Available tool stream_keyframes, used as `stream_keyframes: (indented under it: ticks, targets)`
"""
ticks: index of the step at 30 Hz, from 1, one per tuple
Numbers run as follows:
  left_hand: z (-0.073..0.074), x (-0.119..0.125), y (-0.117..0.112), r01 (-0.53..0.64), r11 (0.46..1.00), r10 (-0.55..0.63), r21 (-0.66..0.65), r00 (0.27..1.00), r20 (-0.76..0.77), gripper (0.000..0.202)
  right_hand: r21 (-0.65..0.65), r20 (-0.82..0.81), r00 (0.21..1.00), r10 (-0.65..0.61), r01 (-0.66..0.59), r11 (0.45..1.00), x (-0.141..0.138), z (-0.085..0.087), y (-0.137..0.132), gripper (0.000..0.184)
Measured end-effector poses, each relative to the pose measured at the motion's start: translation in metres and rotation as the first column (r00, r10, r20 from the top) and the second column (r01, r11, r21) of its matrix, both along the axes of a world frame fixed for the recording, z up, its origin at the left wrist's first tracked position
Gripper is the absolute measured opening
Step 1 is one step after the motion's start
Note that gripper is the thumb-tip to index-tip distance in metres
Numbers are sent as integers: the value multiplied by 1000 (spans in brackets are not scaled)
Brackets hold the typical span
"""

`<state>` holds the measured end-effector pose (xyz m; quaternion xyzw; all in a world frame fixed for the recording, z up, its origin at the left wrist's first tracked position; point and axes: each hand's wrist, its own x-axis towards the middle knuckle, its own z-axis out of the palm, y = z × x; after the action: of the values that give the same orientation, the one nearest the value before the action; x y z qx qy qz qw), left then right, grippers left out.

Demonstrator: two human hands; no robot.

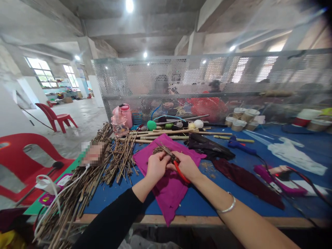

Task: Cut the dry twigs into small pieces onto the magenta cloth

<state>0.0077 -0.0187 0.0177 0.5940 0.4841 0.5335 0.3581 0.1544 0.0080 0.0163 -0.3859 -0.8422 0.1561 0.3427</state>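
My right hand (pixel 184 165) is closed around red-handled scissors (pixel 179 172), whose metal blades point away and to the left. My left hand (pixel 156 165) has its fingers pinched together beside the blades; what lies between the fingertips is hidden. Just past those fingertips, a small brown clump of what looks like twig pieces (pixel 157 150) shows under the blades. Both hands are above a magenta cloth (pixel 169 197) spread on the blue tabletop (pixel 197 204), one corner hanging over the front edge.
Thin brown twigs (pixel 120 155) are heaped at left, some overhanging the table. Bamboo sticks (pixel 166 132) and yarn balls (pixel 151 125) lie behind the cloth. At right are dark fabric pieces (pixel 246 180), a glue gun (pixel 242 145) and a white glove (pixel 293 152). A perforated metal screen (pixel 124 76) stands behind.
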Motion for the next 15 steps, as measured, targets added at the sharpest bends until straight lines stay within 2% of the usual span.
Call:
stream_keyframes:
  ticks: [5,11,15]
  targets:
    - [-1,1,1,55,991,-45,-120,995,87,23,5,69,997,-44,44,999,2,-1,1,31]
    - [-2,-1,5,-26,999,27,-33,1000,7,19,85,170,981,-94,80,993,1,2,-1,45]
    - [-1,0,3,-27,999,27,-35,1000,12,19,96,163,984,-73,58,994,-1,4,-3,46]
